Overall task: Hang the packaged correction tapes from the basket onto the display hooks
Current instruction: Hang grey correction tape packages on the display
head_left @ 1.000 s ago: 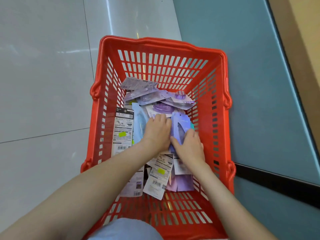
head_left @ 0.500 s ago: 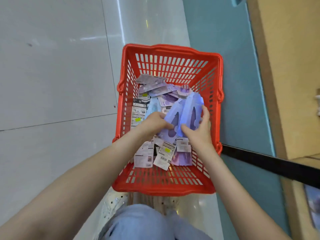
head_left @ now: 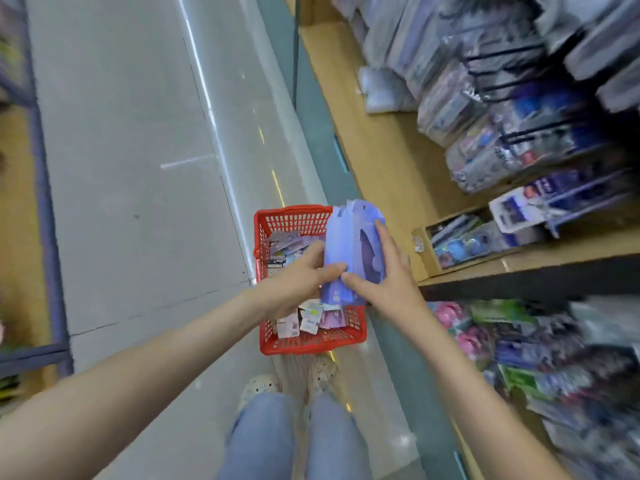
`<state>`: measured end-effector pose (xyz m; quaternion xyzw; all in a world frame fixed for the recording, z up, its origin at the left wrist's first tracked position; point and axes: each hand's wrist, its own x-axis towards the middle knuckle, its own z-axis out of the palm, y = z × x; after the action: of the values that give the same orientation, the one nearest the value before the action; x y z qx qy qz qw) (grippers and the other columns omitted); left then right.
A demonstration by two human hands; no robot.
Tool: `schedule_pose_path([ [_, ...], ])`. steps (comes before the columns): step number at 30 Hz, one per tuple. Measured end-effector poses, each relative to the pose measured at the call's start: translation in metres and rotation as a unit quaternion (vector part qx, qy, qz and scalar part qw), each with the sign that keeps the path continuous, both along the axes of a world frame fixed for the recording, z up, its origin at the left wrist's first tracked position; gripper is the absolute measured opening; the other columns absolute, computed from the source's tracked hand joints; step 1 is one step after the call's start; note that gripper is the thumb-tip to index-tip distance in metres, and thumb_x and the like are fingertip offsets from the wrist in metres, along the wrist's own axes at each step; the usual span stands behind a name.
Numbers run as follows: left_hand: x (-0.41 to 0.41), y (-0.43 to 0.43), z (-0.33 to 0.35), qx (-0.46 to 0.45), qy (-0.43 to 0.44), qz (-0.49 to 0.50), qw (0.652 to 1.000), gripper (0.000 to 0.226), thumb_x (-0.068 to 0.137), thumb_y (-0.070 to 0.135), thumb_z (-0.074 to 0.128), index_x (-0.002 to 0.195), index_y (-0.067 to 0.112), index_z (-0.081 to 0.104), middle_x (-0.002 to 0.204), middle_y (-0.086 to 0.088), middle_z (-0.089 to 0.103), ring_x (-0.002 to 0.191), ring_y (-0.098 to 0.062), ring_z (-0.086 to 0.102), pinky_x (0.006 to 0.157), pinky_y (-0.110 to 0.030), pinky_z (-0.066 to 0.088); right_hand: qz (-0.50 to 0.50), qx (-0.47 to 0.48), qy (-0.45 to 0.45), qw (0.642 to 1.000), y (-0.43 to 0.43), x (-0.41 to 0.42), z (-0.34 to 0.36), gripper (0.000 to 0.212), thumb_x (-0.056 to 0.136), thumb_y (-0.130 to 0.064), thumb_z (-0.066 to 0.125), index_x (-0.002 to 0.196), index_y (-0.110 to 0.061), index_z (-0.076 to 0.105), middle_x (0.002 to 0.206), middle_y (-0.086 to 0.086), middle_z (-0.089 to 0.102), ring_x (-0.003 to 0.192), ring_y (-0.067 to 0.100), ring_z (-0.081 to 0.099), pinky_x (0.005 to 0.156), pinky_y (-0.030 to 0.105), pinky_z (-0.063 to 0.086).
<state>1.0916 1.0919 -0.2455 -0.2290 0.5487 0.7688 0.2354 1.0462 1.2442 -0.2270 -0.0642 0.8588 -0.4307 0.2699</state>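
Observation:
A red plastic basket [head_left: 294, 342] stands on the floor in front of my feet, with several packaged correction tapes [head_left: 304, 318] lying loose in it. Above the basket both hands hold a small stack of purple packaged correction tapes [head_left: 349, 244] upright. My left hand [head_left: 298, 282] grips the stack's left side, thumb across its front. My right hand [head_left: 388, 271] grips the right side, fingers stretched up along the edge. Display hooks [head_left: 526, 88] full of hanging stationery packs fill the shelving on the right, blurred.
A wooden shelf [head_left: 381, 157] runs along the right, with an open cardboard box [head_left: 467, 237] of small items on it. More packaged goods [head_left: 512, 344] hang below that shelf. Grey tiled floor [head_left: 131, 168] stretches to the left, where another rack's edge [head_left: 45, 202] shows.
Both hands lifted the purple stack out of the basket and raised it. The view has pulled back and swung right, bringing the shelves and hooks into sight.

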Motion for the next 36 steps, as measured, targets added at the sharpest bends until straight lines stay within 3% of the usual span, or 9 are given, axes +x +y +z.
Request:
schedule_pose_path([
  [7, 0.041, 0.035, 0.194, -0.056, 0.124, -0.117, 0.984, 0.030, 0.096, 0.010, 0.054, 0.125, 0.010, 0.048, 0.116, -0.009, 0.065, 0.097, -0.014, 0.067, 0.079, -0.029, 0.056, -0.064, -0.022, 0.080, 0.995, 0.047, 0.073, 0.197, 0.087, 0.083, -0.035, 0.071, 0.150, -0.033, 0.017, 0.150, -0.012, 0.024, 0.136, 0.003, 0.023, 0.106, 0.022, 0.027],
  [10, 0.061, 0.065, 0.262, -0.074, 0.205, -0.154, 0.964, 0.021, 0.094, 0.008, 0.057, 0.115, 0.012, 0.053, 0.101, -0.005, 0.069, 0.077, -0.004, 0.069, 0.063, -0.018, 0.055, -0.091, 0.001, 0.171, 0.981, 0.077, 0.104, 0.267, 0.078, 0.084, -0.041, 0.068, 0.148, -0.028, 0.025, 0.146, -0.011, 0.029, 0.127, -0.001, 0.030, 0.092, 0.012, 0.026],
  [14, 0.091, 0.119, 0.336, -0.088, 0.280, -0.180, 0.939, 0.033, 0.090, 0.008, 0.063, 0.121, 0.008, 0.049, 0.117, -0.010, 0.064, 0.101, -0.021, 0.066, 0.090, -0.046, 0.054, -0.100, 0.038, 0.294, 0.950, 0.135, 0.159, 0.348, 0.083, 0.079, -0.049, 0.068, 0.146, -0.024, 0.026, 0.150, -0.007, 0.027, 0.125, 0.000, 0.032, 0.082, 0.006, 0.026],
  [19, 0.157, 0.224, 0.399, -0.083, 0.371, -0.238, 0.894, 0.029, 0.092, 0.007, 0.059, 0.118, 0.003, 0.047, 0.113, -0.011, 0.065, 0.088, -0.010, 0.067, 0.065, -0.023, 0.055, -0.142, 0.082, 0.358, 0.919, 0.239, 0.251, 0.403, 0.081, 0.089, -0.037, 0.064, 0.151, -0.034, 0.012, 0.130, -0.001, 0.034, 0.112, 0.011, 0.040, 0.075, 0.011, 0.030],
  [23, 0.215, 0.325, 0.449, -0.072, 0.438, -0.270, 0.855, 0.030, 0.093, 0.005, 0.057, 0.121, -0.001, 0.046, 0.119, -0.012, 0.062, 0.102, -0.021, 0.065, 0.075, -0.026, 0.057, -0.199, 0.130, 0.401, 0.885, 0.327, 0.330, 0.454, 0.081, 0.089, -0.032, 0.063, 0.145, -0.049, 0.008, 0.113, 0.000, 0.029, 0.096, 0.010, 0.039, 0.072, 0.016, 0.032],
  [27, 0.253, 0.410, 0.504, -0.070, 0.510, -0.278, 0.811, 0.021, 0.091, 0.005, 0.060, 0.108, 0.007, 0.046, 0.106, -0.004, 0.062, 0.087, -0.007, 0.062, 0.066, -0.016, 0.052, -0.235, 0.174, 0.428, 0.855, 0.398, 0.390, 0.519, 0.085, 0.086, -0.029, 0.062, 0.148, -0.048, 0.008, 0.108, 0.001, 0.030, 0.080, 0.007, 0.041, 0.070, 0.002, 0.033],
  [30, 0.265, 0.456, 0.547, -0.090, 0.546, -0.314, 0.771, 0.033, 0.091, 0.014, 0.062, 0.120, 0.007, 0.049, 0.116, -0.005, 0.064, 0.102, -0.016, 0.065, 0.081, -0.031, 0.055, -0.256, 0.194, 0.440, 0.839, 0.437, 0.410, 0.563, 0.085, 0.084, -0.030, 0.060, 0.148, -0.051, 0.008, 0.107, -0.002, 0.031, 0.077, 0.003, 0.045, 0.064, 0.008, 0.034],
  [32, 0.268, 0.478, 0.576, -0.072, 0.551, -0.339, 0.759, 0.037, 0.092, 0.018, 0.062, 0.126, 0.015, 0.048, 0.118, -0.002, 0.065, 0.102, -0.014, 0.066, 0.076, -0.030, 0.056, -0.273, 0.194, 0.465, 0.819, 0.458, 0.414, 0.584, 0.084, 0.084, -0.029, 0.059, 0.147, -0.052, 0.009, 0.114, -0.001, 0.032, 0.083, 0.006, 0.049, 0.069, 0.011, 0.038],
  [36, 0.273, 0.516, 0.619, -0.056, 0.596, -0.339, 0.726, 0.052, 0.076, 0.027, 0.073, 0.122, 0.016, 0.051, 0.118, -0.005, 0.065, 0.104, -0.018, 0.066, 0.089, -0.046, 0.054, -0.323, 0.171, 0.513, 0.777, 0.495, 0.421, 0.619, 0.085, 0.081, -0.030, 0.061, 0.148, -0.050, 0.013, 0.116, 0.003, 0.035, 0.088, 0.003, 0.047, 0.067, 0.010, 0.038],
])
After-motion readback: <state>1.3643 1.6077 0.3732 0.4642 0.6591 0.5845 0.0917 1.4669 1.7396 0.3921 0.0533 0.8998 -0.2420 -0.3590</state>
